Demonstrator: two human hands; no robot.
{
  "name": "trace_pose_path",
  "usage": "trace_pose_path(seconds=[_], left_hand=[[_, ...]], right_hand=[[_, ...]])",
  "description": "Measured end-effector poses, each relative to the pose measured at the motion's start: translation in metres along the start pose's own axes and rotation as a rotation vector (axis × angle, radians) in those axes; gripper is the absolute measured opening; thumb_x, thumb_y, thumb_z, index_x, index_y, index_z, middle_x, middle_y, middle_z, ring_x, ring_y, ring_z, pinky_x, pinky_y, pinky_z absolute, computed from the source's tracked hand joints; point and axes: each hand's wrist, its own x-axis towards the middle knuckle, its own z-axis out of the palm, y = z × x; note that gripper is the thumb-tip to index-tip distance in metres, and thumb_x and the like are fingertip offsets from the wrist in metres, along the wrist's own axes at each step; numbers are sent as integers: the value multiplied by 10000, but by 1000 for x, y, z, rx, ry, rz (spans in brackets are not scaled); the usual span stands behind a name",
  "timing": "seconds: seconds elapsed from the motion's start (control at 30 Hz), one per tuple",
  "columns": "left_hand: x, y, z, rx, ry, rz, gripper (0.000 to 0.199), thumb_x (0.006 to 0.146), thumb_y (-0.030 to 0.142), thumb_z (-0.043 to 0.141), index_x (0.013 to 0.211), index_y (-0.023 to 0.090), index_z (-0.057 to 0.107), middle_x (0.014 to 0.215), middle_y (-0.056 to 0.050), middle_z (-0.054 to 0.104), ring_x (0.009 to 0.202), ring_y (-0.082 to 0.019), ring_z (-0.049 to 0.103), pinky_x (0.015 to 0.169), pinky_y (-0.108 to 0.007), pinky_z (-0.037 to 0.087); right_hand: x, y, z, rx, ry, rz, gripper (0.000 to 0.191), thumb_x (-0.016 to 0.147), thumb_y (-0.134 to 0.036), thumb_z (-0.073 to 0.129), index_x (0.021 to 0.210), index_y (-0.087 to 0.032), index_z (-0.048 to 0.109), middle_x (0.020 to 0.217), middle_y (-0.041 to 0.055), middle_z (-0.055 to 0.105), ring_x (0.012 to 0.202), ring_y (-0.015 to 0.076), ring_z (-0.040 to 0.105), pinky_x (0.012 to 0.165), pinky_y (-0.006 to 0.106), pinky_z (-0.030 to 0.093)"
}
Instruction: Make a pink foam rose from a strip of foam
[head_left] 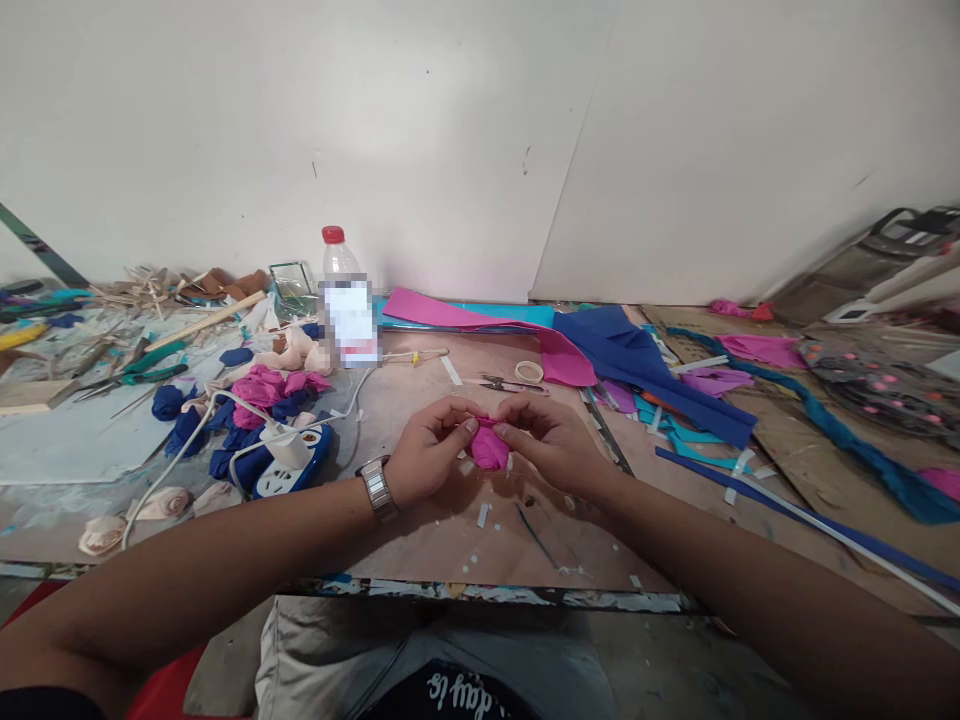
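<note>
Between my two hands is a pink crepe-paper flower (490, 449), bunched into a rounded bud above the brown table covering. My left hand (433, 447), with a watch on its wrist, pinches the flower's gathered edge between thumb and fingers. From the other side my right hand (556, 440) pinches the same edge, thumb close to the left thumb. Fingers partly cover the gathered part. Just beyond the hands lie small thread snips (510, 385) and a roll of tape (529, 371).
Finished-looking pink, blue and cream paper flowers (259, 390) lie left, beside a power strip (296, 465) with white cables. A bottle (341, 255) stands behind, a phone leaning on it. Pink paper (480, 315) and dark blue paper (637, 365) lie behind and right. Green-handled pliers (154, 362) lie far left.
</note>
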Motion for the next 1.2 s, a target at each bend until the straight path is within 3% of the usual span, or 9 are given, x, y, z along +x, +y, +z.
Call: trace_pose_path(seconds=[0.33,0.57,0.7,0.97,1.03,1.2], left_hand=[[0,-1,0,16,-25,13,290,859,385,757,1008,163,644,925,-57,716,850,-162,676,811,-292,535],[-4,0,3,-129,-155,-93,524,838,429,792,1237,202,541,922,-55,724,811,-165,712,752,-280,553],[-5,-2,4,-197,-223,-152,644,798,396,842,1308,224,487,963,-69,738,818,-180,743,740,-276,568],[-3,3,6,-223,-143,-160,626,782,402,855,1269,207,513,960,-58,748,825,-167,740,811,-313,591],[-2,4,6,-228,-100,-161,641,768,411,864,1265,208,515,1013,-72,746,845,-179,743,814,-330,597],[1,3,2,-252,10,-149,651,758,410,870,1247,222,483,1053,-69,741,872,-195,749,821,-365,612]], right_hand=[[0,6,-1,-9,1,-7,200,911,-398,697,933,-200,686,848,39,712,768,174,651,695,305,526],[-1,9,0,-30,65,24,218,916,-380,683,1059,-220,644,767,-2,625,682,153,591,616,279,458],[-1,8,0,-47,125,5,226,910,-396,696,1023,-226,598,730,-26,577,651,140,564,600,264,440],[1,5,-3,-206,130,-169,212,935,-429,678,968,-234,602,970,45,594,803,174,589,686,303,500],[2,2,-5,-254,150,-213,215,955,-437,646,920,-232,595,946,50,584,834,188,574,700,311,492],[0,-4,-8,-266,77,-198,242,955,-430,625,864,-219,548,780,2,566,689,151,531,640,288,445]])
